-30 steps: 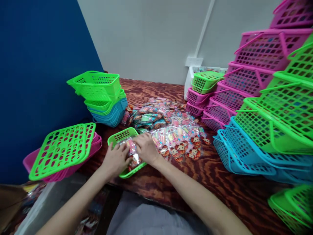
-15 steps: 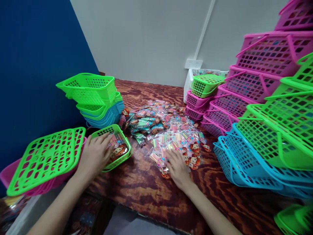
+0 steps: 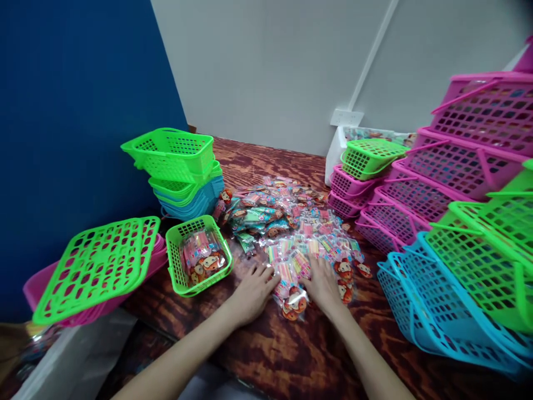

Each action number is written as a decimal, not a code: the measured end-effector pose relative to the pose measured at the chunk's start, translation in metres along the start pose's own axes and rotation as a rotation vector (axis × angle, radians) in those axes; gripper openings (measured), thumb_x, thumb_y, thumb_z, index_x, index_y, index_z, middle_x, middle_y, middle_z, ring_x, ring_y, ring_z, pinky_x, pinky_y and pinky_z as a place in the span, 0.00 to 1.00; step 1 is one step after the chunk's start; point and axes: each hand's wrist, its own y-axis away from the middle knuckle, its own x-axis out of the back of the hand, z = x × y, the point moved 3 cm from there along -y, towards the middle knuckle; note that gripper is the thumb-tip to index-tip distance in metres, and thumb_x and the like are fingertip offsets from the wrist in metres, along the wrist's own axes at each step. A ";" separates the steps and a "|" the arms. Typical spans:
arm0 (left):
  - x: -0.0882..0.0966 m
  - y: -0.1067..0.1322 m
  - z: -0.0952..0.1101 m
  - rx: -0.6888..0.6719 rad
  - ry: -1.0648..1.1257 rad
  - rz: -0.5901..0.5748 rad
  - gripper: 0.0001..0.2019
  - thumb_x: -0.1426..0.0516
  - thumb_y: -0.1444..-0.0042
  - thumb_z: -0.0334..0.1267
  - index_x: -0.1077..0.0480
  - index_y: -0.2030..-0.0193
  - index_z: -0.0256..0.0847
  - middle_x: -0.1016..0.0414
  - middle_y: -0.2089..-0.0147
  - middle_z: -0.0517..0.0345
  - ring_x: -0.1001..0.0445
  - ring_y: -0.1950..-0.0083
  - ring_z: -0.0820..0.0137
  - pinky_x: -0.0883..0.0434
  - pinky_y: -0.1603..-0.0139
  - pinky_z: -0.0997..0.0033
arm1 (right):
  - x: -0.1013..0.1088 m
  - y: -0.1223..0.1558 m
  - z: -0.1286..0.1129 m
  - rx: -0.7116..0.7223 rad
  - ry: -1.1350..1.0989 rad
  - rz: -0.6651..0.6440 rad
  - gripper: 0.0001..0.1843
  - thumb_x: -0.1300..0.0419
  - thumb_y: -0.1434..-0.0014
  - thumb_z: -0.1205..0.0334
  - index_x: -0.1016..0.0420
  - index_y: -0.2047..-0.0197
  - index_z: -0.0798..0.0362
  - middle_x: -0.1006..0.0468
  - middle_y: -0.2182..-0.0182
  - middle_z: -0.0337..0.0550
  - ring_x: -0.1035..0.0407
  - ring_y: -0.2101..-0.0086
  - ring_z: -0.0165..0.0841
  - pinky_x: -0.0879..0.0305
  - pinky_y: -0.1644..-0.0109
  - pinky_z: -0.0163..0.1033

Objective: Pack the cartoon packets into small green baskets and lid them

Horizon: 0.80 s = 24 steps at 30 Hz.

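Note:
A pile of clear plastic packets point(image 3: 287, 272) with pastel sticks and red-haired cartoon figures covers the middle of the wooden table. At the pile's near left edge, my left hand point(image 3: 254, 291) rests with its fingers stretched out, the tips touching or very close to a packet. My right hand point(image 3: 322, 283) lies over the packets just to the right, fingers spread and fingertips partly hidden among the wrappers. Between the two hands several packets overlap. Left of the pile stands a small green basket point(image 3: 171, 272) holding similar packets.
Nested green and blue baskets point(image 3: 179, 161) stand at the back left. Green lattice lids point(image 3: 100, 261) lie over pink baskets at the left edge. Stacked pink baskets point(image 3: 441, 166), blue baskets point(image 3: 416, 294) and green ones line the right. A white box point(image 3: 335, 153) sits by the wall.
My left hand has left the green basket and moved right to the packet pile. My right hand stays at the pile. The camera view has shifted slightly left.

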 end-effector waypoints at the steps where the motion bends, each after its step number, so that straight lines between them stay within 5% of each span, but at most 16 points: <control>1: 0.001 0.002 0.001 0.017 0.004 0.010 0.21 0.48 0.34 0.36 0.38 0.35 0.42 0.33 0.37 0.45 0.35 0.37 0.55 0.41 0.34 0.47 | 0.003 -0.004 0.001 0.011 0.012 -0.016 0.31 0.36 0.43 0.57 0.34 0.39 0.58 0.28 0.50 0.57 0.35 0.48 0.50 0.40 0.45 0.50; 4: -0.004 0.010 0.005 0.065 0.038 0.064 0.23 0.48 0.35 0.35 0.40 0.33 0.44 0.35 0.36 0.46 0.37 0.36 0.56 0.40 0.33 0.49 | 0.016 -0.030 -0.015 0.111 0.002 0.026 0.23 0.40 0.39 0.52 0.29 0.45 0.54 0.27 0.50 0.55 0.36 0.48 0.50 0.41 0.45 0.51; 7: -0.019 0.017 0.005 0.101 0.065 0.127 0.27 0.49 0.35 0.33 0.46 0.30 0.46 0.40 0.32 0.49 0.43 0.31 0.57 0.46 0.29 0.47 | 0.026 -0.076 -0.059 0.252 -0.025 0.121 0.21 0.43 0.36 0.55 0.32 0.42 0.53 0.29 0.48 0.54 0.38 0.47 0.45 0.42 0.44 0.47; 11: -0.030 0.022 0.003 0.132 0.087 0.158 0.29 0.48 0.35 0.34 0.48 0.29 0.49 0.41 0.31 0.53 0.47 0.29 0.59 0.49 0.27 0.47 | 0.015 -0.148 -0.123 0.283 0.079 0.096 0.30 0.42 0.39 0.59 0.40 0.36 0.60 0.31 0.44 0.60 0.40 0.45 0.46 0.44 0.43 0.48; 15: -0.028 0.021 0.001 0.164 0.102 0.186 0.27 0.48 0.33 0.40 0.49 0.28 0.51 0.41 0.30 0.55 0.46 0.29 0.60 0.47 0.27 0.49 | 0.006 -0.185 -0.152 0.346 0.119 0.043 0.21 0.44 0.40 0.67 0.31 0.44 0.63 0.27 0.50 0.62 0.34 0.52 0.45 0.40 0.50 0.46; 19: -0.027 0.022 0.001 0.189 0.109 0.203 0.25 0.50 0.32 0.45 0.46 0.29 0.50 0.39 0.32 0.53 0.43 0.31 0.58 0.47 0.29 0.46 | 0.026 -0.170 -0.138 0.455 0.168 0.053 0.21 0.52 0.37 0.73 0.30 0.43 0.61 0.26 0.50 0.61 0.35 0.53 0.44 0.41 0.50 0.46; 24: -0.018 0.042 0.010 0.227 0.102 0.215 0.20 0.48 0.33 0.47 0.35 0.37 0.46 0.33 0.39 0.49 0.37 0.37 0.55 0.44 0.32 0.43 | 0.043 -0.077 -0.088 0.527 0.254 0.075 0.26 0.56 0.33 0.69 0.39 0.33 0.58 0.26 0.50 0.60 0.36 0.51 0.47 0.42 0.49 0.49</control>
